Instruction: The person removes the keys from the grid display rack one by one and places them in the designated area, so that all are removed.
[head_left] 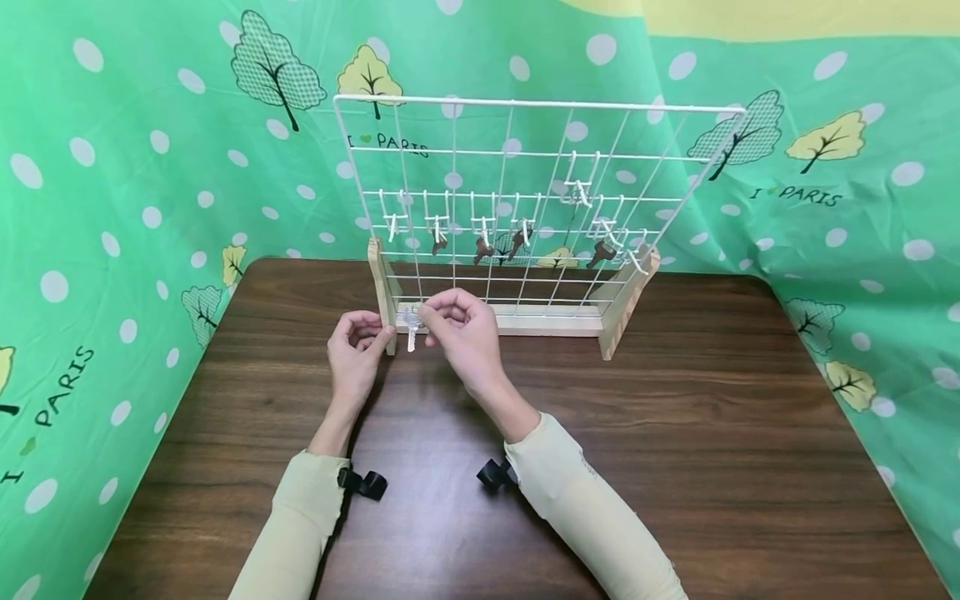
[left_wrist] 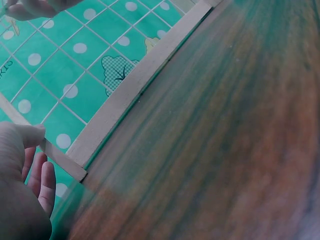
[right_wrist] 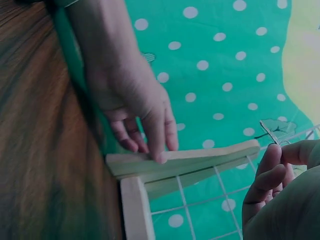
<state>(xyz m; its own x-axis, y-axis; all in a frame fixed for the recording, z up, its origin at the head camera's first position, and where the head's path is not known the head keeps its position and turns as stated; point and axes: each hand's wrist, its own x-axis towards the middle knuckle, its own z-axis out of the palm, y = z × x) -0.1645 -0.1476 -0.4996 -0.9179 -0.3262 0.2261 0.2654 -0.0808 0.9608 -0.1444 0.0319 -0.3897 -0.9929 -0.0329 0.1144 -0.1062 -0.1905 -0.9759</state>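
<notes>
- Your right hand (head_left: 465, 337) is near the centre of the head frame; its thumb and index finger are pinched together on the silver key (head_left: 412, 329).
- The silver key hangs down from your fingertips, left of the centre of the head frame, in front of the lower left part of the grid (head_left: 540, 103).
- In the right wrist view, you see this key at the right of the frame, at the same fingertips.
- Your left hand (head_left: 356, 354), just left of the key, holds the left post (head_left: 382, 283): thumb on one side, curled fingers on the other.
- The wooden base bar (head_left: 540, 323) runs from this post to the right post (head_left: 622, 308), right of the centre.
- White hooks (head_left: 577, 192) sit in the middle and the right part of the grid, and brown keys (head_left: 483, 247) hang at several of them.
- All this stands on the dark wooden table (head_left: 712, 450); the green cloth (head_left: 862, 233) with white dots fills the upper frame and both sides.
- Your pale sleeves (head_left: 592, 508) enter from the bottom edge.
</notes>
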